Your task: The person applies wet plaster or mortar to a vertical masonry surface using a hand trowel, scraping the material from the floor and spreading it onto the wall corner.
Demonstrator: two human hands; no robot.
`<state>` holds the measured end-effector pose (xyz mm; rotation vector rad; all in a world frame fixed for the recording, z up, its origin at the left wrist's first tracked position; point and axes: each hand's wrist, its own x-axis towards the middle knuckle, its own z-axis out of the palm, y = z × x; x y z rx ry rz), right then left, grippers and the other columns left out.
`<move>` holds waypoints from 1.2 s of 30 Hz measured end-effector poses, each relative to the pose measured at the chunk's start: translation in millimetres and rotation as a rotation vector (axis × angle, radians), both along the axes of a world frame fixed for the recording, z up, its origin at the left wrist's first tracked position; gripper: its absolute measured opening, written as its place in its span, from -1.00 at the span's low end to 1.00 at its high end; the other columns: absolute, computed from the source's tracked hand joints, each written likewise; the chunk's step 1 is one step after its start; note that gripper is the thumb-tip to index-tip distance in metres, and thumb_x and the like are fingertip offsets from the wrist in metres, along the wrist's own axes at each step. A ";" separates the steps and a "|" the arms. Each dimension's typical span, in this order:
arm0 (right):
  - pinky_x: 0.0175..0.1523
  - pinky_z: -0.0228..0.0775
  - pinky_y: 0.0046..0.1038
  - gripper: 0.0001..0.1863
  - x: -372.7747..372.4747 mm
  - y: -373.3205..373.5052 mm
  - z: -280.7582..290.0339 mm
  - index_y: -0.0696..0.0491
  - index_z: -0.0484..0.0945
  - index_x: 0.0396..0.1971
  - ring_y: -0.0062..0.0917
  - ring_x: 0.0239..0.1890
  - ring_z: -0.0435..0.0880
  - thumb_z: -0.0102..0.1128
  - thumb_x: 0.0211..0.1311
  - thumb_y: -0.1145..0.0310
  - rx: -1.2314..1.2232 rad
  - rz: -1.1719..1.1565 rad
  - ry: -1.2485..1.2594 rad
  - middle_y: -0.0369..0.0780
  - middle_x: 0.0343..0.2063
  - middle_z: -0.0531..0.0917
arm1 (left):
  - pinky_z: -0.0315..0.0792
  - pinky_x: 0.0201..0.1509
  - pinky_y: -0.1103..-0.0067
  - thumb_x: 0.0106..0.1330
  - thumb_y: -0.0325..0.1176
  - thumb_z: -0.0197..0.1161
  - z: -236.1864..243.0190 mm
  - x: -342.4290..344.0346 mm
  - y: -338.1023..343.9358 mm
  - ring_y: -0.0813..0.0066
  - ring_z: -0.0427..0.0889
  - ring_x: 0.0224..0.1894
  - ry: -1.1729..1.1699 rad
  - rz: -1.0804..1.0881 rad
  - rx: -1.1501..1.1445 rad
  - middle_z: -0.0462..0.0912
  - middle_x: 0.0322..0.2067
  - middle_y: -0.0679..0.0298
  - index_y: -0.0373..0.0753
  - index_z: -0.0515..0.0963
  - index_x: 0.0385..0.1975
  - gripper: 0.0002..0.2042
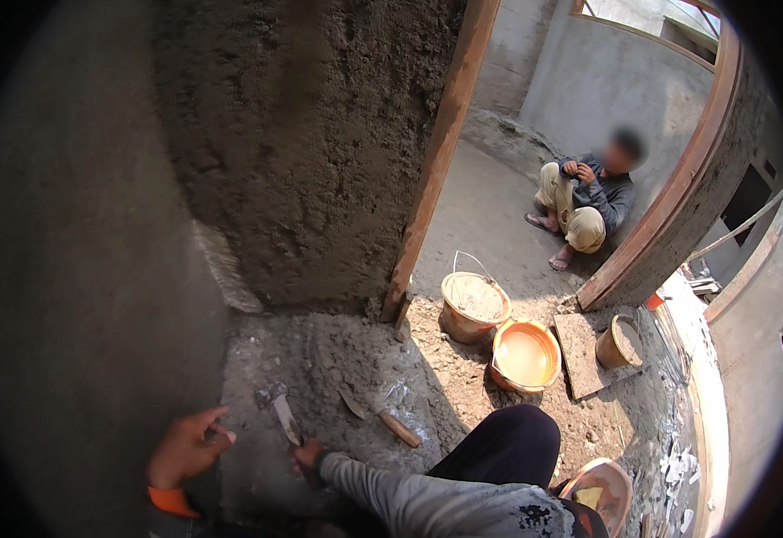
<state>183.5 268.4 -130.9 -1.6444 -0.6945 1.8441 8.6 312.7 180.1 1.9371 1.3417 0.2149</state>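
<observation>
My right hand (306,455) is closed around the handle of a hammer (285,420). The hammer's grey head is at the far end, low over the rough mortar-covered floor. To the left, my left hand (187,448) hangs by the plastered wall with its fingers apart and nothing in them; an orange band circles that wrist. Right of the hammer, a trowel (400,429) with a wooden handle lies on the floor, its blade pointing away from me. I cannot tell whether the hammer's head touches the floor.
A wooden door frame (441,161) edges the dark, wet-looking wall (302,152). Beyond the opening squats another person (588,202). Near my knee stand a bucket of mix (476,300), an orange bucket of cloudy liquid (526,354), a smaller bucket on a board (579,354), and a basin (620,489).
</observation>
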 end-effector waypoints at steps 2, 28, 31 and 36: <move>-0.48 0.44 -0.37 -0.65 -10.0 -1.5 -19.9 0.15 0.45 -0.20 -0.46 -0.59 0.57 0.10 0.09 0.22 0.023 -0.007 0.020 -0.16 -0.54 0.56 | 0.45 -0.18 0.47 0.12 -0.19 0.24 -7.9 4.9 -0.2 0.24 0.63 -0.31 0.038 -0.079 -0.002 0.65 -0.34 0.13 -0.25 0.44 0.03 -0.53; -0.44 0.48 -0.37 -0.55 2.9 10.0 -16.9 0.17 0.47 -0.15 -0.44 -0.63 0.61 0.14 0.04 0.14 0.084 0.189 -0.074 -0.16 -0.57 0.61 | 0.36 0.04 0.28 0.20 -0.11 0.10 -43.0 54.8 -9.1 0.04 0.49 0.00 0.449 -0.482 -0.112 0.54 -0.09 0.00 -0.22 0.28 0.16 -0.46; -0.40 0.43 -0.31 -0.57 -27.9 12.6 -5.7 0.21 0.53 -0.25 -0.37 -0.54 0.62 0.06 0.09 0.11 0.110 0.214 -0.078 -0.13 -0.52 0.61 | 0.35 0.08 0.32 0.21 -0.10 0.11 -47.8 32.8 -15.6 0.01 0.48 0.01 0.304 -0.449 -0.024 0.52 -0.08 -0.06 -0.18 0.30 0.16 -0.47; -0.42 0.44 -0.33 -0.57 5.8 21.8 -92.3 0.20 0.56 -0.31 -0.33 -0.56 0.61 0.04 0.08 0.09 0.279 0.202 -0.336 -0.13 -0.52 0.62 | 0.36 0.05 0.31 0.23 -0.11 0.09 -33.1 64.3 -18.7 0.03 0.48 0.01 0.276 -0.498 -0.062 0.53 -0.08 -0.04 -0.19 0.24 0.19 -0.45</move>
